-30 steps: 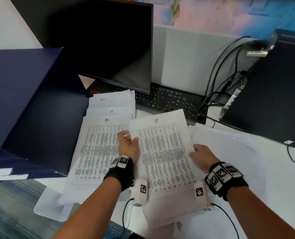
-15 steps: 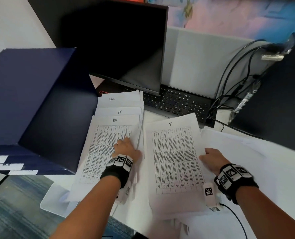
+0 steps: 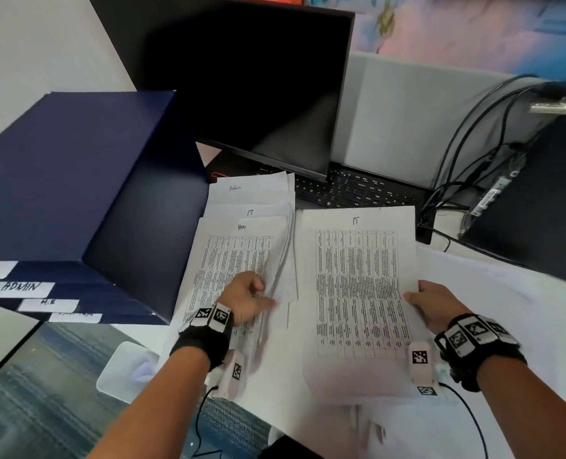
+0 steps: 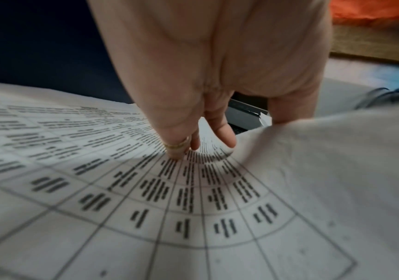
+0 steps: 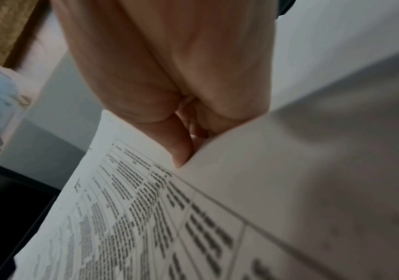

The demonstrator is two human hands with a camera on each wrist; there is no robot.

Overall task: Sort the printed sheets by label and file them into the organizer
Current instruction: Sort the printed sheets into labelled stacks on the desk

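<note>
Near the tabletop's front edge: right hand (image 3: 432,301) pinching the white printed IT-labelled sheet (image 3: 357,293), left hand (image 3: 248,298) lifting the HR-topped fanned paper stack's (image 3: 238,246) edge. Sorting step, probably; next, slipping it onto the IT pile.

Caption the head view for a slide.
Right hand holds an IT sheet while left hand lifts the HR sheet beside the organizer.

Behind my papers stands a dark monitor (image 3: 241,87), a black keyboard (image 3: 357,190) beneath its edge — cables (image 3: 466,154) trail off right toward another black screen (image 3: 539,207).
</note>
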